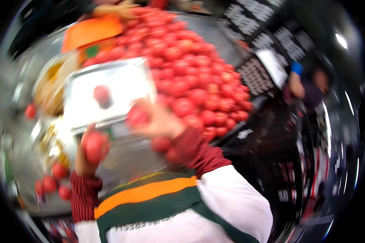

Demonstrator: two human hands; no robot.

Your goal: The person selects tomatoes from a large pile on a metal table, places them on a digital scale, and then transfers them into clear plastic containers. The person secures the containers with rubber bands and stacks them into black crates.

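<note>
My left hand (86,158) holds a red tomato (96,147) just below the near left corner of a shiny metal tray (126,83). Over the tray's near right corner, my right hand (159,120) grips another tomato (138,115), blurred by motion. One tomato (102,94) lies alone inside the tray. To the right and behind it spreads a large heap of tomatoes (182,66). Two more tomatoes (161,143) sit below my right wrist, partly hidden by the sleeve.
An orange container (91,32) stands behind the tray. At the left are a clear plastic bag (50,82) and several loose tomatoes (49,183). Another person's hand (121,10) reaches to the far side of the heap. Black crates (257,76) and a second person (307,88) are at the right.
</note>
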